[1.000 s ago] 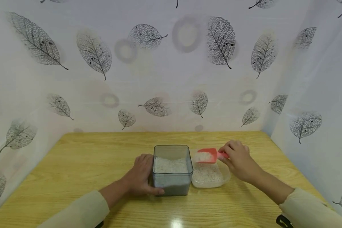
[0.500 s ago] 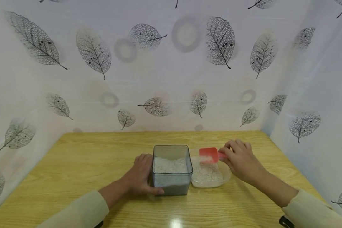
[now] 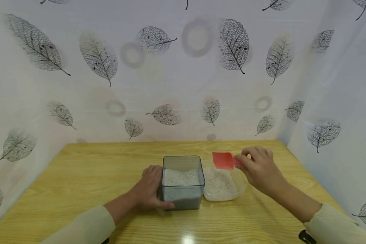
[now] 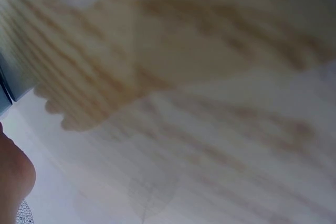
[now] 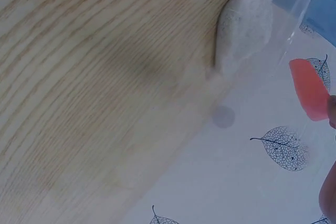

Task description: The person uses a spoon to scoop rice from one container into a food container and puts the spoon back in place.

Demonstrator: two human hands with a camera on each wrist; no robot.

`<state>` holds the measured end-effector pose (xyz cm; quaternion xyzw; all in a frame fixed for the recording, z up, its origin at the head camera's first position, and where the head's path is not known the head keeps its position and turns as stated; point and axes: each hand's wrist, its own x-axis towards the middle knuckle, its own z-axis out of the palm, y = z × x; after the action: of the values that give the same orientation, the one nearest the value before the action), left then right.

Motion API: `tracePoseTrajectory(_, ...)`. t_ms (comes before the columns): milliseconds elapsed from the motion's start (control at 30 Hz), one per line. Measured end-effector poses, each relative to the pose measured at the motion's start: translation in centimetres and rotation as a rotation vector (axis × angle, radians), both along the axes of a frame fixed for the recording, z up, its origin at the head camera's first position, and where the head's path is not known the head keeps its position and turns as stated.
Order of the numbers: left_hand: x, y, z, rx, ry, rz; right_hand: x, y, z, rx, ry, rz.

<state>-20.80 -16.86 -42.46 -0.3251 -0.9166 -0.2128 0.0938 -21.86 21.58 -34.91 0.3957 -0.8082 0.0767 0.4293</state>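
My right hand (image 3: 260, 167) pinches the short handle of a red scoop (image 3: 223, 160), which hangs over a clear shallow tub (image 3: 221, 197). No grains show on the scoop's visible face. White rice-like grains (image 3: 218, 183) lie in the tub. Left of it stands a square, grey see-through container (image 3: 183, 200) partly filled with similar grains (image 3: 181, 177). My left hand (image 3: 150, 186) grips this container's left side, its thumb along the front. The right wrist view shows the scoop (image 5: 311, 90) tilted beside the tub (image 5: 289, 19); most of the right hand is out of frame there.
The wood-grain table (image 3: 94, 176) reaches back to a white curtain (image 3: 183, 78) printed with leaf skeletons, which also closes off both sides. The container and tub stand side by side, nearly touching.
The grains in the scoop have poured off into the tub. My right hand has tipped the scoop and raised it slightly. My left hand stays on the container.
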Motion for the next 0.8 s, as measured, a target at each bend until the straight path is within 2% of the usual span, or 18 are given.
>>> tracePoseTrajectory(267, -0.1, -0.1, -0.2, 0.007, 0.011, -0.007, 0.4, -1.8, 2.1, -0.131, -0.035, 0.018)
tracePoseTrajectory(400, -0.2, -0.1, -0.3, 0.007, 0.004, -0.005, 0.7, -3.1, 2.9, -0.17, 0.01, 0.061)
tracePoseTrajectory(600, -0.3, 0.1, -0.1, -0.004, -0.019, 0.004, 1.0, -3.9, 4.2, -0.19, 0.081, 0.037)
tracePoseTrajectory(800, -0.2, 0.0, 0.0, 0.004, 0.009, -0.003, 1.1, -4.8, 4.6, -0.181, -0.004, 0.063)
